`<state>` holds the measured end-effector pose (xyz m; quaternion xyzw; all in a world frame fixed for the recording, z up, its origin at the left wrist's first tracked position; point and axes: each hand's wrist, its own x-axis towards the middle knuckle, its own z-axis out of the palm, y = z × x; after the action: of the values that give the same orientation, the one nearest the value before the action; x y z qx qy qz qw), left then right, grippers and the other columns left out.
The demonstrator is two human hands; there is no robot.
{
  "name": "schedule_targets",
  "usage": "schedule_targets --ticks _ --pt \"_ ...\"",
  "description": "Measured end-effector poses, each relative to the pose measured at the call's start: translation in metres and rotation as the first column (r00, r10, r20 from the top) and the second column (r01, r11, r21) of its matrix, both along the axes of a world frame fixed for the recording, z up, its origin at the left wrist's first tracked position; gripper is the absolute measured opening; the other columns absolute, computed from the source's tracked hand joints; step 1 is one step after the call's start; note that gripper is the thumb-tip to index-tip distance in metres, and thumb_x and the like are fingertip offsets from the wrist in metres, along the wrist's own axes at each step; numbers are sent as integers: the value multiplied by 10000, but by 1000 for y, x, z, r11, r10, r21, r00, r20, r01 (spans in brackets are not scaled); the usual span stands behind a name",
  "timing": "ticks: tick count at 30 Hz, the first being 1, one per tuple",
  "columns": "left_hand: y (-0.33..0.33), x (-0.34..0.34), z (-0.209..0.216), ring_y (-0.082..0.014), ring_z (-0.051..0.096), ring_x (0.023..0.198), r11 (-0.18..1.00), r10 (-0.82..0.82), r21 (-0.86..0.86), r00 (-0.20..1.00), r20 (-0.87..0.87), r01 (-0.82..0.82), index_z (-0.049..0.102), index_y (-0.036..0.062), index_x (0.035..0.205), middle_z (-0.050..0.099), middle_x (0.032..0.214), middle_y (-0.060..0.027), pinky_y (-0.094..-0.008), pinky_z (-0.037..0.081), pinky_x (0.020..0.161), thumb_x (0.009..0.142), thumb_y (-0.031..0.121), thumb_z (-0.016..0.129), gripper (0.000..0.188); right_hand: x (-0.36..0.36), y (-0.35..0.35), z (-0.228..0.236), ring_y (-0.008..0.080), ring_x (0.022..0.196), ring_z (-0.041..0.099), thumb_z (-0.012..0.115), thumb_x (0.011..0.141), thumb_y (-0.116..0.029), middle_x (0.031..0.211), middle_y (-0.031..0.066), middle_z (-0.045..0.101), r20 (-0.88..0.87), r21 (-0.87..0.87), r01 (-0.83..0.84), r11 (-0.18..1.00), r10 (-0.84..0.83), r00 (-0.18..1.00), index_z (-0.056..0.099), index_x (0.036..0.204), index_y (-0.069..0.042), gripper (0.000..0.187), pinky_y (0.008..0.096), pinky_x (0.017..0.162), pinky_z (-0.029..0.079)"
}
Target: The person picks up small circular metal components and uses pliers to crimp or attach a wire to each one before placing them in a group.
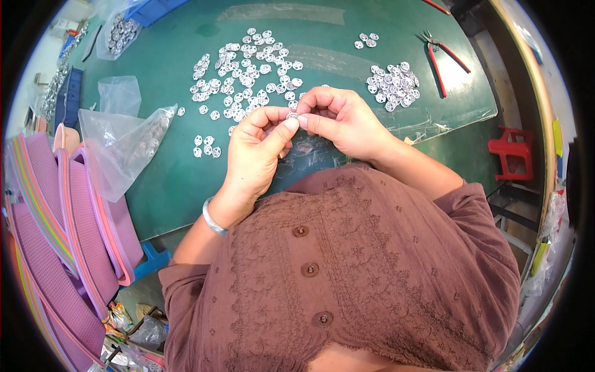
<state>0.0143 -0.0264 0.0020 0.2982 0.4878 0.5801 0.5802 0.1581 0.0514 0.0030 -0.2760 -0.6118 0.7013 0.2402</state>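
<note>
My left hand [259,144] and my right hand [343,121] meet over the near part of the green table. Between their thumbs and forefingers they pinch one small round silvery metal piece [294,116], mostly covered by the fingertips. Just beyond my hands many similar openwork metal pieces [242,73] lie loosely spread. A denser heap of metal pieces [393,85] is to the right of my right hand. Left of my left hand lies a small group of pieces [206,147].
Red-handled pliers [441,62] lie at the far right. A clear plastic bag [121,146] holding metal parts rests at the left, beside purple bags [68,211]. Blue bins [152,9] stand along the far left. A red stool [512,152] is beyond the table's right edge.
</note>
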Motion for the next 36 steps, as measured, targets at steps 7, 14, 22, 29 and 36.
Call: schedule_targets --ticks 7,14,22,29,36 --pt "0 -4 2 -41 460 529 1000 23 13 998 -52 -23 543 12 878 595 774 -62 -157 348 443 817 59 548 77 41 34 12 91 722 508 610 752 -91 814 18 544 129 629 224 744 -384 914 559 892 -19 165 234 638 437" --pt "0 -3 3 -34 455 515 998 34 60 993 -109 -27 531 14 882 601 770 -77 -146 345 433 824 60 536 74 192 123 -2 309 1080 406 598 706 -437 1148 148 443 341 928 -254 273 -897 282 452 1159 -101 583 416 899 323" --pt "0 -4 3 -28 453 521 998 39 53 995 -91 -35 537 22 890 595 768 -61 -146 342 439 817 52 539 80 215 136 -11 277 1216 280 512 705 -595 1284 136 339 563 797 -331 506 -820 101 346 1272 -193 715 482 963 220" --pt "1 -3 3 -36 440 505 998 46 39 998 -38 -45 526 14 880 598 781 -90 -149 333 425 822 52 537 71 220 147 -7 333 1008 457 525 760 -377 1080 168 490 486 859 -360 364 -801 350 454 1119 -111 452 408 895 323" --pt "3 -5 13 -38 440 514 996 77 38 996 -52 -75 530 4 881 598 792 -95 -148 341 435 819 47 540 76 221 145 -9 322 827 501 466 821 -205 848 164 514 277 958 -184 221 -884 378 496 937 -44 200 380 730 409"
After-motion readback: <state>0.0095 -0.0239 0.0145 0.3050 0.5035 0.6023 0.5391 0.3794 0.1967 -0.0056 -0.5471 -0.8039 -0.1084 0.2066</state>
